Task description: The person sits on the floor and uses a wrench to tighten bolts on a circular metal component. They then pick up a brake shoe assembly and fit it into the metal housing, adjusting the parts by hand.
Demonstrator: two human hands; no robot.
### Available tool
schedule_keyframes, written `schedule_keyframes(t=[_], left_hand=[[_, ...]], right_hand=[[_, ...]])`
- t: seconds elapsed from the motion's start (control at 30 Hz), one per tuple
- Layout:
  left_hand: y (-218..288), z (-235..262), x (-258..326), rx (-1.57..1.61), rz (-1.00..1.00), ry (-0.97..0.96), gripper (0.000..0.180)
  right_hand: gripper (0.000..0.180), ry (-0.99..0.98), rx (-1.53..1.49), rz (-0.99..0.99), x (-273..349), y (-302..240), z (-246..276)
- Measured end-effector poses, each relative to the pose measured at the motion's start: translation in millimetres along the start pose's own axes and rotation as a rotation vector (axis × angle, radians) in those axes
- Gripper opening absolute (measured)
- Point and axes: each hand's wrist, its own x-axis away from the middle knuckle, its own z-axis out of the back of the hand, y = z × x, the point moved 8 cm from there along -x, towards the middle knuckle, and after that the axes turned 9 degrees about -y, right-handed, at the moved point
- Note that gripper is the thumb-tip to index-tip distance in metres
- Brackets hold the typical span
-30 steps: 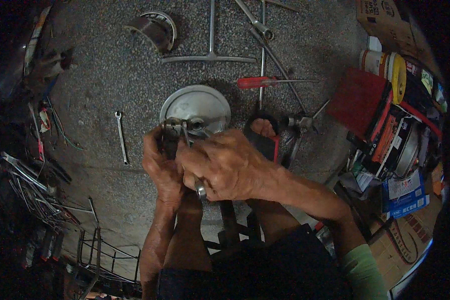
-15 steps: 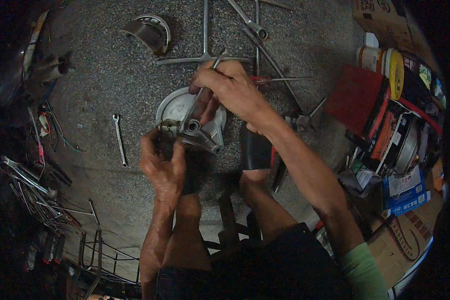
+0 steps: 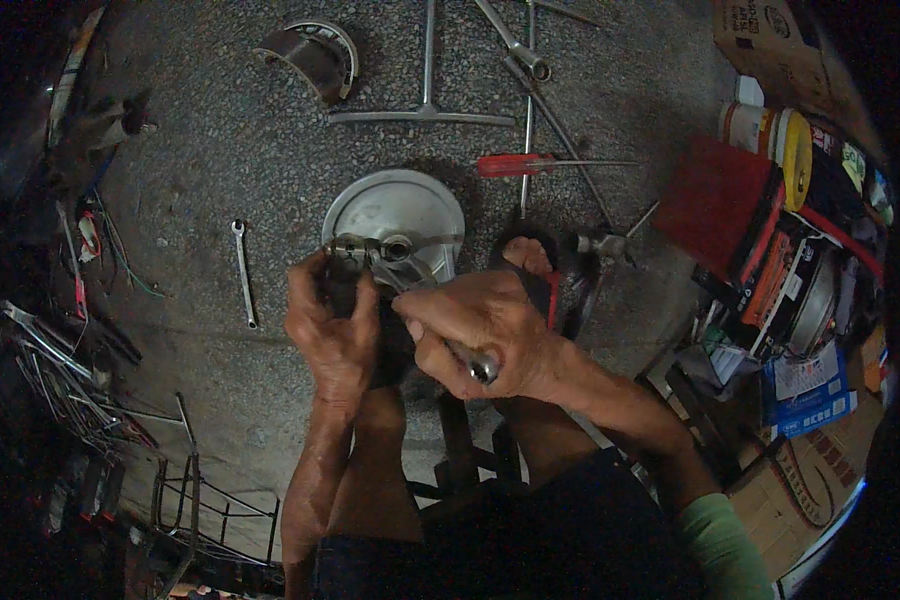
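A round silver brake plate [image 3: 395, 203] with a cast arm and a central hole is in front of me, between my feet. My left hand [image 3: 332, 340] grips a small metal part [image 3: 352, 246] at the plate's left side, thumb and fingers on either side. The lower side of this part is in shadow. Near the plate's lower right, my right hand [image 3: 495, 335] is closed round a shiny metal socket wrench [image 3: 482, 370]. Its round hollow end points up toward me; the far end is hidden by the fingers.
A curved brake shoe [image 3: 315, 62] lies at the upper left. Beyond the plate are a T-handle wrench [image 3: 425, 116] and a red-handled screwdriver [image 3: 515, 165]. A combination wrench [image 3: 244, 275] lies left, a hammer [image 3: 602, 243] right. Boxes and a red case [image 3: 715, 210] line the right side.
My right hand has moved from above the plate down and toward me, bringing the metal tool along and uncovering the plate. My left hand keeps its grip on the small metal part.
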Motion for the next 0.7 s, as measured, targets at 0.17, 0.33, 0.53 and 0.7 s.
schedule_keyframes(t=[0.17, 0.33, 0.53, 0.7], left_hand=[[-3.9, 1.2, 1.6, 0.023, 0.018, 0.011, 0.038], [-9.5, -1.6, 1.9, 0.092, 0.019, 0.018, 0.038], [-8.9, -0.6, 2.2, 0.008, 0.005, 0.019, 0.04], [-7.4, 0.1, 3.2, 0.031, -0.007, -0.012, 0.042]], right_hand=[[0.03, -0.011, 0.189, 0.12, 0.3, -14.6, -14.0], [0.038, -0.034, 0.438, 0.235, 20.9, -24.6, -45.0], [0.036, 0.008, 0.367, 0.239, 30.8, -16.4, -45.5], [0.019, -0.068, 0.139, -0.001, -7.0, -8.0, -19.3]])
